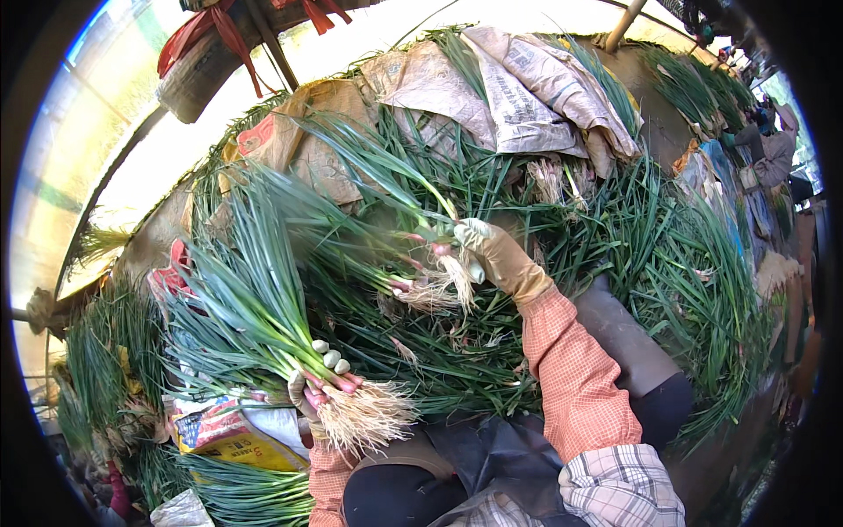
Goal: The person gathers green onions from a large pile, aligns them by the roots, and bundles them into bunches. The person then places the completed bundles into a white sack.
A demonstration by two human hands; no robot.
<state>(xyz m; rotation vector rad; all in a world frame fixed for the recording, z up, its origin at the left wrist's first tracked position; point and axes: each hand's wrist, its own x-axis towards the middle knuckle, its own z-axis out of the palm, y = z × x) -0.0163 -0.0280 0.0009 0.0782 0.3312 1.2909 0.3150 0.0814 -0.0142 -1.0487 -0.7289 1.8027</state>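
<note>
My gloved left hand (pixel 306 402) is closed around a thick bunch of green onions (pixel 283 336), just above their reddish bulbs. The pale roots point down and right, the long green leaves up and left. Farther up and to the right, my gloved right hand (pixel 487 247) grips a few green onions (pixel 442 247) by their lower stems, roots hanging down. Directly behind and left of it, more green onions with bulbs and roots (pixel 418 290) lie on the pile. Loose green leaves (pixel 461 362) spread below and between both hands.
Woven sacks (pixel 527 99) cover part of the heap at the back. A yellow and red printed bag (pixel 230 435) and a row of green onions (pixel 263 491) lie at lower left. More onion leaves (pixel 698 296) are heaped at right. Another person (pixel 774 155) is at the far right.
</note>
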